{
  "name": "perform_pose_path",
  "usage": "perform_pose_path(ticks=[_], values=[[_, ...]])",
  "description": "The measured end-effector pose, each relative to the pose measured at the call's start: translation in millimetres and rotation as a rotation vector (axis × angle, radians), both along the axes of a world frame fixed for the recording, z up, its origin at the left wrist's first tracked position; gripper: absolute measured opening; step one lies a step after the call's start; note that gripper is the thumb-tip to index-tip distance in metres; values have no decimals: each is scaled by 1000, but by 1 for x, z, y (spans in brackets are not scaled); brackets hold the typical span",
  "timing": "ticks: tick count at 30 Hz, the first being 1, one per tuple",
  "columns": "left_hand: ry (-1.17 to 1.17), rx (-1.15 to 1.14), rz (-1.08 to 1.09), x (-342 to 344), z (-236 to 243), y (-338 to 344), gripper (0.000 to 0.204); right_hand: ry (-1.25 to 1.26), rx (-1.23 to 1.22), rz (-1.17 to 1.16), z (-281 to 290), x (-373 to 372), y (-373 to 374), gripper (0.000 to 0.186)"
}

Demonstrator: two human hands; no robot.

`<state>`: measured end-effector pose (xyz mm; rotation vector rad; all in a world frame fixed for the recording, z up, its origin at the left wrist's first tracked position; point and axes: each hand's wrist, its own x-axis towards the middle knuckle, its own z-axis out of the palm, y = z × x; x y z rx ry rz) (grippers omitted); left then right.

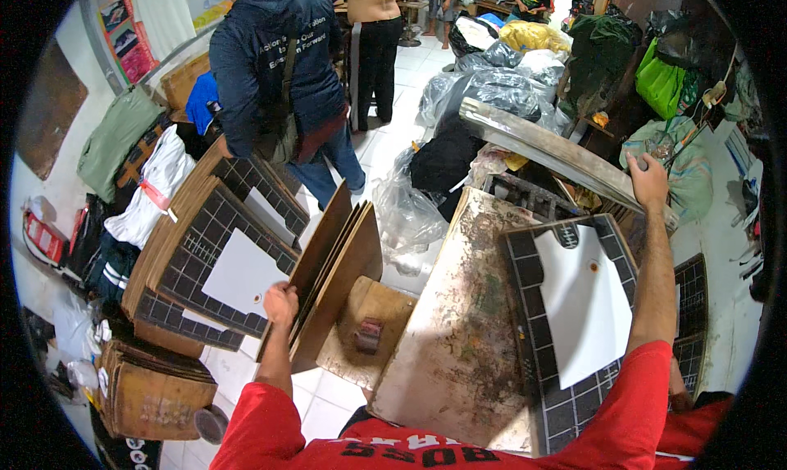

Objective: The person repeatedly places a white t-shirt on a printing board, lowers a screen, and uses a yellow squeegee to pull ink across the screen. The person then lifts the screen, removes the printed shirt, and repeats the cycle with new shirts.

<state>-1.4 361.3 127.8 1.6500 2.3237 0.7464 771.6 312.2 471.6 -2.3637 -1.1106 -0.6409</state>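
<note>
My left hand (281,302) grips the edge of an upright wooden board (309,253), one of several standing together on the left. My right hand (652,179) grips a grey, worn frame (545,146), raised and tilted at the back of the stained work surface (443,322). Below my right arm lies a black gridded board (520,265) with a white cut piece (578,314) on it. Beside my left hand, stacked gridded boards (193,261) carry white pieces (239,269). A small dark object (368,336) sits on a wooden board (344,347).
A person in a dark jacket (270,85) stands ahead-left, other people beyond. Plastic-wrapped bundles (500,93) crowd the back right; folded cloths (123,150) and board stacks (156,388) line the left. Another person's arm and red sleeve (697,425) are at lower right.
</note>
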Motion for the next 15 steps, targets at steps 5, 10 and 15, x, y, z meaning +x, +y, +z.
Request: perform_pose_path(ticks=[5, 10, 15], values=[[97, 256, 21, 15, 136, -69, 20, 27, -19, 58, 13, -13, 0, 67], [42, 552, -212, 69, 168, -172, 21, 86, -3, 81, 19, -13, 1, 65], [1, 639, -621, 167, 107, -321, 27, 138, -28, 104, 24, -15, 1, 67]])
